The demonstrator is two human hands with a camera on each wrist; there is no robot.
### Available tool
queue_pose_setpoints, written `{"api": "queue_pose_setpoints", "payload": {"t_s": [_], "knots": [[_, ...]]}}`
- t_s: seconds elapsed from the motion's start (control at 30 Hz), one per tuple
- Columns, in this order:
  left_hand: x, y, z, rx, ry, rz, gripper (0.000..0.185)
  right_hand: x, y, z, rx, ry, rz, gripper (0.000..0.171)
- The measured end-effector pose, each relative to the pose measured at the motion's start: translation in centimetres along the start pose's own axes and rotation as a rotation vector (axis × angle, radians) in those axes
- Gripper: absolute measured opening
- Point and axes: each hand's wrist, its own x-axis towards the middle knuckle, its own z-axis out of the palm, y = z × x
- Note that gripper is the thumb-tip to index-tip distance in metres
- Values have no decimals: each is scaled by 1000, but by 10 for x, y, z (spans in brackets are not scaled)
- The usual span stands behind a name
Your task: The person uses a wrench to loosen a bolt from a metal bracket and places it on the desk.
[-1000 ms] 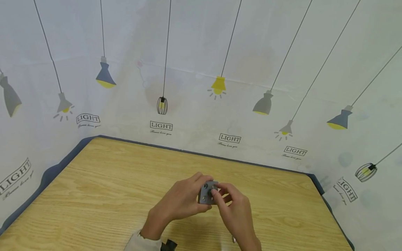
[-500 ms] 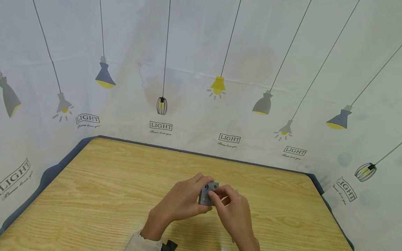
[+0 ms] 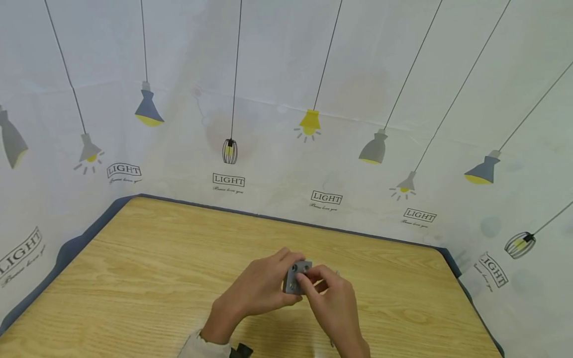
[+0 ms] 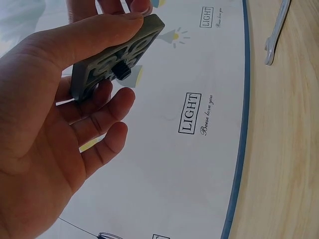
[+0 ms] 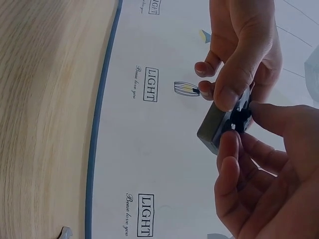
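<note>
Pinching a small dark part point(image 5: 242, 115) on the face of the grey block point(image 3: 296, 277), the right hand point(image 3: 334, 306) keeps thumb and forefinger closed on it. The left hand point(image 3: 257, 293) grips the block by its edges, thumb on one side, fingers curled behind, holding it above the wooden table point(image 3: 147, 268). On the block's rear side, a short black stub point(image 4: 122, 71) protrudes. A metal wrench point(image 4: 275, 31) lies on the table beyond the hands. A lamp-printed backdrop point(image 3: 313, 124) encloses the table.
</note>
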Motion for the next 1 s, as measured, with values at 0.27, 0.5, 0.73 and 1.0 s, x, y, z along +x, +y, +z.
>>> {"api": "queue_pose_setpoints", "payload": {"t_s": [0.27,0.5,0.73,1.0], "knots": [[0,-1,-1,9,5,3,66,0,-1,0,8,-3,-32,7],[0,-1,-2,-2,0,-4,65,0,0,0,-5,5,-71,7],[-1,-1,-3,-2,1,-7,64,-1,0,-1,-10,-3,-97,7],[-1,-1,-3,6,9,0,65,-1,-1,-1,-21,-8,-124,8]]}}
